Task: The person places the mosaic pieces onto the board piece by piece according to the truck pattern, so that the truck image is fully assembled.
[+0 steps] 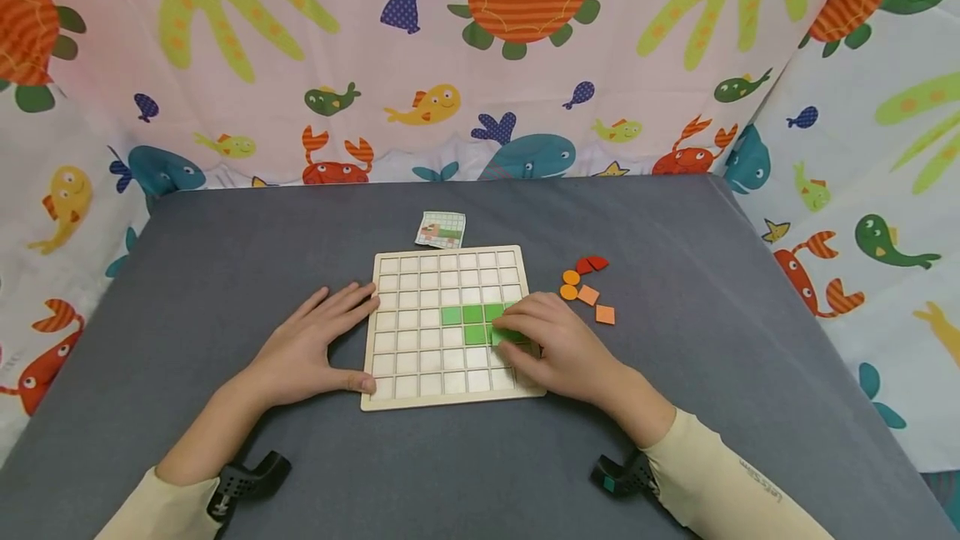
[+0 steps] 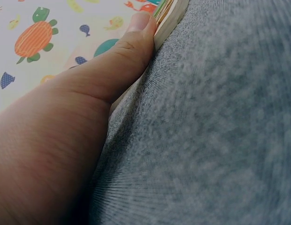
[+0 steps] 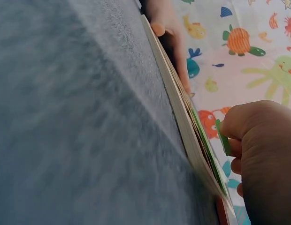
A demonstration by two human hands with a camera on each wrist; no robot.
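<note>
A wooden grid board (image 1: 409, 342) lies on the cloth, with several green square tiles (image 1: 472, 314) in its cells right of the middle. My left hand (image 1: 303, 352) is spread at the board's left side, its fingertips and thumb touching the edge; in the left wrist view the thumb (image 2: 122, 56) lies straight against the rim. Over the right part of the board, my right hand (image 1: 562, 348) pinches a green square tile (image 3: 223, 138) between thumb and fingers. The right wrist view shows that tile tilted and held just above the board. My right hand hides some cells beneath it.
Right of the board lie two red pieces (image 1: 591, 264), two orange circles (image 1: 570, 285) and two light-orange squares (image 1: 604, 315). A small picture card (image 1: 441, 229) sits behind the board's far edge. A patterned curtain (image 1: 517, 107) hangs behind the grey tablecloth (image 1: 300, 232).
</note>
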